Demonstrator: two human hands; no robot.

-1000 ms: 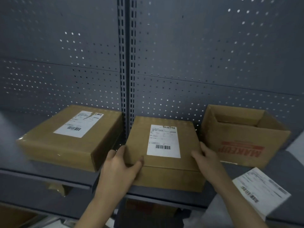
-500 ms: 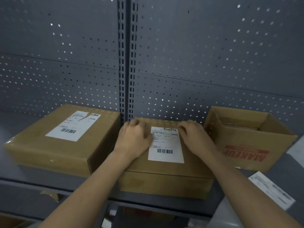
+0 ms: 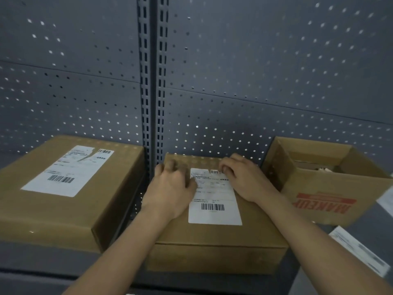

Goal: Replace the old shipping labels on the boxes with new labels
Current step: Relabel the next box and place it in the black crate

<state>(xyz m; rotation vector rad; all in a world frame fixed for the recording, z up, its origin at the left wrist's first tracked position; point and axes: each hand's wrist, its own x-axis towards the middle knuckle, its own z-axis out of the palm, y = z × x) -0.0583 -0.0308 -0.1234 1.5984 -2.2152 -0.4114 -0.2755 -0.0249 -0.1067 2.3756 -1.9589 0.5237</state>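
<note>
Head: left hand (image 3: pixel 170 188) curled, resting on box (image 3: pixel 214 238); right hand (image 3: pixel 244 179) curled, picking label (image 3: pixel 214 199) corner.

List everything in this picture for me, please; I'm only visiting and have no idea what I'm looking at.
left box: 1, brown, closed, left on the shelf
torn label: 1, white, on the left box's top
middle box: 1, brown, closed, centre of the shelf
middle label: 1, white, on the middle box's top
open box: 1, brown with red print, right on the shelf
loose sheet: 1, white, printed, lower right, in front of the open box
shelf: 1, grey, under the boxes
pegboard: 1, grey, behind the shelf
left hand: 1, bare, on the middle box, fingers curled at the label's left edge
right hand: 1, bare, fingers curled at the label's top right corner; grip unclear
</note>
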